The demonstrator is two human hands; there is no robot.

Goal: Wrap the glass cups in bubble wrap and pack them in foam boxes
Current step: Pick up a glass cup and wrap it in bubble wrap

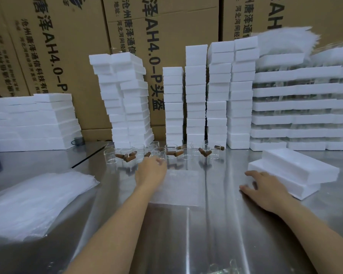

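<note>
Showing clear glass cups [187,153] standing upright in a loose row toward the far edge of the steel worktop [186,234], just in front of the foam stacks. Showing also brown stoppers [130,158] lying scattered among them.

Reaching the left hand [151,172] to one of the cups near the middle of the row. Curling the fingers toward the glass, with blur making it impossible to tell whether clamping on it or merely touching.

Showing one flat bubble wrap sheet [178,188] lying at the centre of the worktop, between the two hands.

Resting the right hand [265,189] against the near left end of two foam boxes [293,173] stacked toward the right edge. Keeping the fingers apart and nearly straight, clamping on nothing.

Showing a thick bubble wrap pile [34,202] lying by the left edge.

Showing, along the far edge, tall foam-box columns [195,95], a low foam stack [32,119] at far left, and foam trays [301,103] layered with glassware at far right.

Showing printed cardboard cartons [67,46] standing behind everything.
</note>
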